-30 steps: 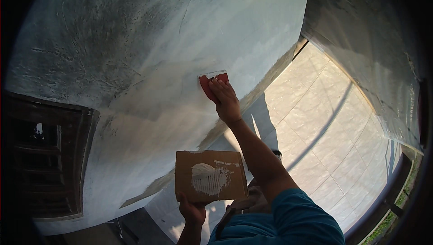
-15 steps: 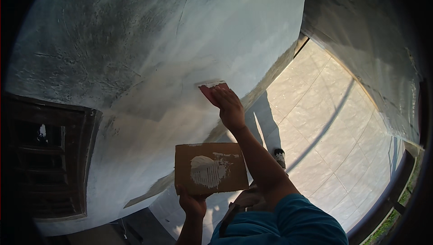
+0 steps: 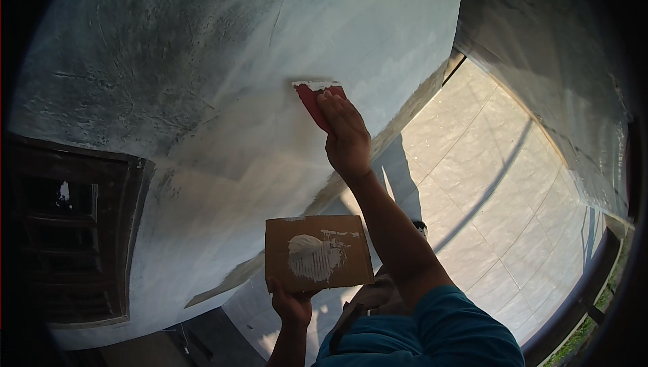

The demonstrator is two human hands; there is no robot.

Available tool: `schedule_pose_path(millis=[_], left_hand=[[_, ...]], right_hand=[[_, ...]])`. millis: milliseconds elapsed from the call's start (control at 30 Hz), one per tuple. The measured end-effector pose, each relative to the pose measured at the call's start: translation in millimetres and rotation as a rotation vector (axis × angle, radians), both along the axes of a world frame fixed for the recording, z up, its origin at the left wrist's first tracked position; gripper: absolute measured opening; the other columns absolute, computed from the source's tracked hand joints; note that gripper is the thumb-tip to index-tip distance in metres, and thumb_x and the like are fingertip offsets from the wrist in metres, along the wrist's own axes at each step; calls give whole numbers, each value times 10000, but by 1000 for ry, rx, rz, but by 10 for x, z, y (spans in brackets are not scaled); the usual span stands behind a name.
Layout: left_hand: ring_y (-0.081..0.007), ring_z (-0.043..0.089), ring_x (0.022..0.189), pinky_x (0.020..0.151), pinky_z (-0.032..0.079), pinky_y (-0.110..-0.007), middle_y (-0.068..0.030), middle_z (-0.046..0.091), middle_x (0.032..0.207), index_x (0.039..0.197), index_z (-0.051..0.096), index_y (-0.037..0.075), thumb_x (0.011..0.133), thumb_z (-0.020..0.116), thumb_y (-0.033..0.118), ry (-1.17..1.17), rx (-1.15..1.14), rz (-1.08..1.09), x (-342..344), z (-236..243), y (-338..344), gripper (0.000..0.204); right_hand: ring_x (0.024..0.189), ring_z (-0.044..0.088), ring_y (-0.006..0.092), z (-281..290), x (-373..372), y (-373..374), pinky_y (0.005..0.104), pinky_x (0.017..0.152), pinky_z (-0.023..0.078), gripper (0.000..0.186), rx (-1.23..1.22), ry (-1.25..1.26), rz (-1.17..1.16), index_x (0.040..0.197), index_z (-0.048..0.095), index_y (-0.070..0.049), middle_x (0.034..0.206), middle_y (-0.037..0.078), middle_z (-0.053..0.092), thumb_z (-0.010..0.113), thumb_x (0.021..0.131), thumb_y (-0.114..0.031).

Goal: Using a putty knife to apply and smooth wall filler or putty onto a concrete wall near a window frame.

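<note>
My right hand (image 3: 346, 130) grips a red putty knife (image 3: 314, 107), a flat scraper with white paste along its far edge. That edge is at the surface of the grey and white wall (image 3: 270, 130); whether it presses on it I cannot tell. Lower down, my left hand (image 3: 291, 306) holds a piece of brown cardboard (image 3: 280, 242) by its near edge, with the thumb on top and the other fingers underneath. A patch of white putty (image 3: 314, 257) is spread over the cardboard's middle, streaked with parallel ridges.
A dark wooden window frame (image 3: 131, 232) is set in the wall at the left. Pale floor tiles (image 3: 499, 205) stretch out to the right, crossed by shadows. A second grey wall (image 3: 547, 49) rises at the far right. A white cable (image 3: 185, 341) lies at the lower left.
My right hand has moved the putty knife farther up along the wall. The cardboard in my left hand has barely shifted.
</note>
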State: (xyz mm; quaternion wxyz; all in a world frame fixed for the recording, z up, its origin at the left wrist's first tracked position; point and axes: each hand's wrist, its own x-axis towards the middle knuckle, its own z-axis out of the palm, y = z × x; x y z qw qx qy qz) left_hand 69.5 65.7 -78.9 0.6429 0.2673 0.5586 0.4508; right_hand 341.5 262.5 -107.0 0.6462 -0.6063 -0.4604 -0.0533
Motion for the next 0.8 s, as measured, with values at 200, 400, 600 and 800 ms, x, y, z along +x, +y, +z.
schedule_pose_path(millis=[200, 400, 600, 800], left_hand=[[-341, 530, 1178, 778, 578, -535, -137, 450, 1343, 1443, 257, 155, 929, 395, 618, 3, 3, 6, 68, -76, 0, 706], [-335, 539, 1171, 787, 572, -543, -122, 473, 1330, 1431, 282, 162, 934, 399, 606, -16, -28, 20, 6, -135, -20, 677], [-336, 531, 1182, 806, 565, -542, -117, 466, 1342, 1433, 285, 155, 926, 413, 612, -13, -33, 22, -19, -188, -96, 694], [-348, 495, 1221, 866, 529, -558, -121, 440, 1367, 1449, 258, 150, 906, 417, 647, 28, -55, 52, -76, -129, -171, 753]], right_hand=[[1183, 547, 238, -271, -494, 143, 410, 1043, 409, 506, -72, -191, 123, 1244, 604, -133, 1278, 42, 597, 654, 750, -35], [1134, 587, 264, -728, -340, -270, 386, 992, 461, 449, -188, 38, 210, 1220, 615, -122, 1214, 75, 634, 578, 792, 7], [1196, 539, 302, -588, 237, 171, 408, 1030, 427, 562, -81, 28, -64, 1279, 576, -99, 1288, 99, 586, 530, 754, 97], [1242, 500, 298, -773, 63, 438, 425, 1073, 380, 596, -48, -8, -49, 1315, 544, -114, 1333, 94, 551, 569, 750, 73]])
